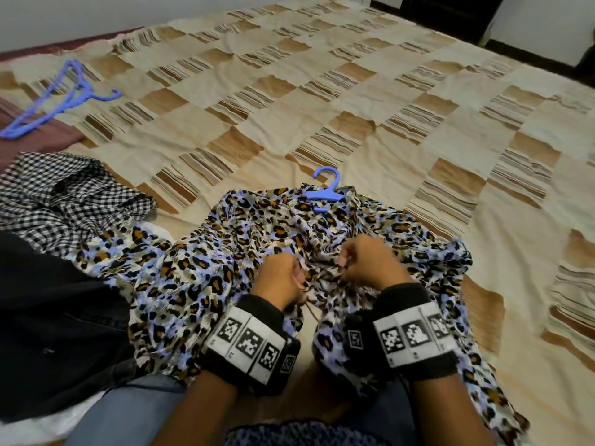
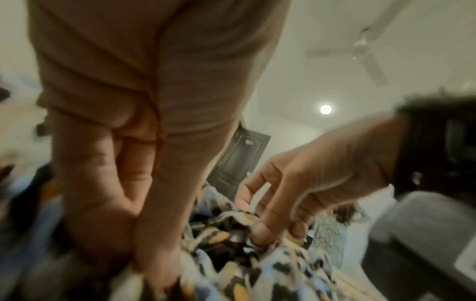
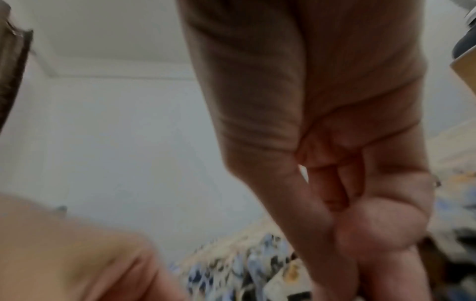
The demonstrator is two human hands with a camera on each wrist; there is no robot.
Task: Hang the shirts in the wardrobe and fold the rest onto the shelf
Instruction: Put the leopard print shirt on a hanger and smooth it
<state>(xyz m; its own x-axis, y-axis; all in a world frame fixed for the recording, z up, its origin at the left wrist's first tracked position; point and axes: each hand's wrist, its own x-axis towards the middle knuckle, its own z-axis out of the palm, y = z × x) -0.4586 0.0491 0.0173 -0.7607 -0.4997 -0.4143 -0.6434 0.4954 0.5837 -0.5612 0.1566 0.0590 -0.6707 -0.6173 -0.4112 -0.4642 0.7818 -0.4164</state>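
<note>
I am pinching the front of the leopard-print blue, tan and black shirt with both hands, seemingly working at its closure: my left hand is gripping one edge of the fabric, my right hand is gripping the other edge just beside it. The shirt is lying spread on the beige and brown patchwork bedspread, with a blue plastic hanger already seated in its collar, hook pointing away from me.

Progress, as I judge it: early. This shirt is being readied and is not yet in the wardrobe, which I am not seeing in any view. A black-and-white checked shirt is lying crumpled to my left, unhung. A dark garment is sitting near it, unfolded. Spare blue hangers are waiting at the far left of the bed.
</note>
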